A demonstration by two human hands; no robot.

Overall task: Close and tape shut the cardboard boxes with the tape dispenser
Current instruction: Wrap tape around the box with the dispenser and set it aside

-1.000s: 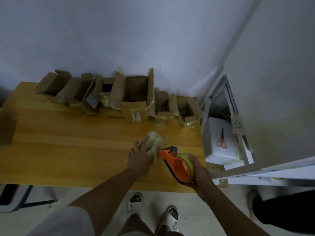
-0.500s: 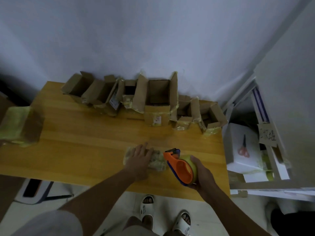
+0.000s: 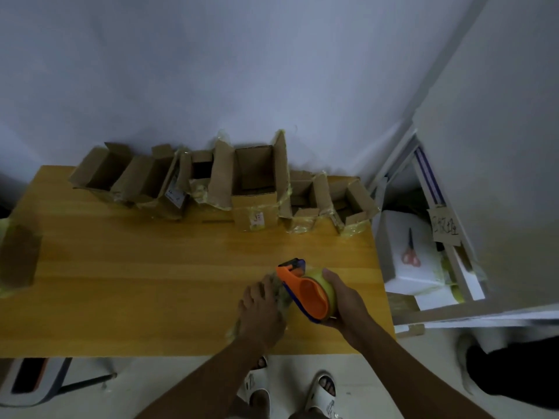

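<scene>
Since half a second ago, we are seeing the small tape-wrapped cardboard box (image 3: 279, 294) sitting closer to the near edge of the yellow wooden counter (image 3: 151, 282), and the orange and blue tape dispenser with its yellow-green roll (image 3: 308, 293) is now pressing right against the box instead of sitting beside it.

Our left hand (image 3: 261, 313) is lying on top of the small box, fingers (image 3: 252, 293) spread flat and holding it down, not curling round it. Most of the box is hiding under this hand. Our right hand (image 3: 344, 300) is gripping the tape dispenser, with its fingers wrapping round the roll. The dispenser's blue front end is pointing away from us and touching the right side of the box.

At the far side of the counter, against the pale wall (image 3: 242, 71), a row of open brown cardboard boxes (image 3: 254, 176) is standing with flaps up. Another brown box (image 3: 18, 255) is sitting at the left edge of the counter, blurry.

To the right of the counter, red-handled scissors (image 3: 410, 251) are lying on a white foam block (image 3: 405, 267). Below the counter edge, our feet in white sandals (image 3: 323, 391) are showing on the floor.
</scene>
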